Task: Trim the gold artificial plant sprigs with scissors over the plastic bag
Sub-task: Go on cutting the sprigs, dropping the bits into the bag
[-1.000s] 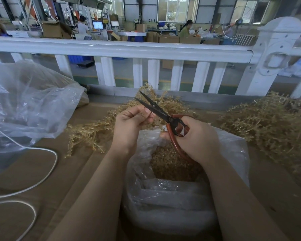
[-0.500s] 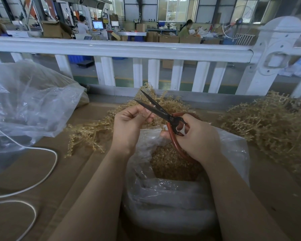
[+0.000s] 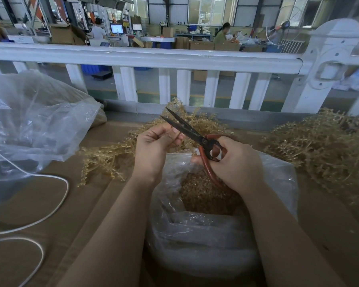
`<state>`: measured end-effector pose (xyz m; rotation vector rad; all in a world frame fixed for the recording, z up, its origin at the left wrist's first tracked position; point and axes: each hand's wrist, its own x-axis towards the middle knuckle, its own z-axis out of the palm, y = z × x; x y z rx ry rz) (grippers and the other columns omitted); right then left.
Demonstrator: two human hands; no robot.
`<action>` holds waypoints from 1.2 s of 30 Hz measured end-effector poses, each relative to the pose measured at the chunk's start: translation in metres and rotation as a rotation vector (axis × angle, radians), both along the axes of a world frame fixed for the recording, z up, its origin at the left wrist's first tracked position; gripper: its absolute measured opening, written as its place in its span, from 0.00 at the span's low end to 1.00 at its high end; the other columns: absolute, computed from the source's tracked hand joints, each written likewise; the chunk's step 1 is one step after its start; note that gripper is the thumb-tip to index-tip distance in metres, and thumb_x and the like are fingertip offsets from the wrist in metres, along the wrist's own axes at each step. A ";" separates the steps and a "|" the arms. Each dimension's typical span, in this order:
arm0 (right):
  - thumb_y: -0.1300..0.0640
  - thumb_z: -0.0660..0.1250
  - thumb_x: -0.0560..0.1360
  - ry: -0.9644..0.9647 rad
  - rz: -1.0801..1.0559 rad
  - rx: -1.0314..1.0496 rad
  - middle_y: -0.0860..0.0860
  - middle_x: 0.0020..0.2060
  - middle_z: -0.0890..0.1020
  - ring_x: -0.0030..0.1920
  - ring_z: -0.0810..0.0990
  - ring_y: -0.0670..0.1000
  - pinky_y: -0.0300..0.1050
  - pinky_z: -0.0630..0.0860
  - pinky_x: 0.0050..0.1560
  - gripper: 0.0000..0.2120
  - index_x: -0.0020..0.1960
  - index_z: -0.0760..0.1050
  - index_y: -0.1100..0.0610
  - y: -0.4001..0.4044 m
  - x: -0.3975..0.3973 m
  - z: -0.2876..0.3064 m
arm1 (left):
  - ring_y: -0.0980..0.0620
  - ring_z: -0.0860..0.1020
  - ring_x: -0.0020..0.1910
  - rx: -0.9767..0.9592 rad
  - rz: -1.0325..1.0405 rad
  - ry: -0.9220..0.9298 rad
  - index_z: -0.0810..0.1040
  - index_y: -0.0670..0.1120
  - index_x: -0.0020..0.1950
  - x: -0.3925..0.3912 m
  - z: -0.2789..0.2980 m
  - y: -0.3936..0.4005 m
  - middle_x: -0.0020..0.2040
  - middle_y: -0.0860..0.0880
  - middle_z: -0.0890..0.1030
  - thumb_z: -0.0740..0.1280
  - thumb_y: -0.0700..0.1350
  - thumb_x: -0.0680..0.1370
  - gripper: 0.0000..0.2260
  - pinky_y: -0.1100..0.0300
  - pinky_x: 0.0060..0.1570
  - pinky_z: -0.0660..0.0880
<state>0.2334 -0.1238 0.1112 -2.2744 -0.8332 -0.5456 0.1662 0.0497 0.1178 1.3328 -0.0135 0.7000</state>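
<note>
My left hand (image 3: 153, 146) is curled, thumb and fingers pinched together just under the blades; I judge there is a thin piece of gold sprig between them, though what I pinch is too small to make out. My right hand (image 3: 234, 162) grips the scissors (image 3: 192, 132) by their red-brown loops, the dark blades parted a little and pointing up and away from me, crossing just above my left fingertips. Both hands hover over the open mouth of the plastic bag (image 3: 278, 175), which already holds a bed of gold trimmings (image 3: 203, 195). The sprigs waiting for me lie in a loose pile (image 3: 116, 154) on the brown table (image 3: 56, 204) beyond my left hand, and a bigger heap (image 3: 319, 150) sits off to my right. These sprigs look feather-light and springy, with thin plastic stems and beaded side shoots that tangle in one another, so I expect one to drag its neighbours when lifted. I would take hold low on the main stem, near the cut, where it is stiffest, and pinch firmly, since a smooth, thin stem may twist or slip as the blades bite.
</note>
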 end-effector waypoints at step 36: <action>0.19 0.59 0.62 0.140 0.056 -0.039 0.38 0.33 0.78 0.34 0.75 0.38 0.35 0.68 0.32 0.29 0.44 0.75 0.42 -0.001 0.001 0.000 | 0.55 0.76 0.36 0.023 0.007 -0.001 0.77 0.37 0.46 0.000 0.002 -0.006 0.36 0.49 0.78 0.61 0.32 0.81 0.07 0.65 0.42 0.73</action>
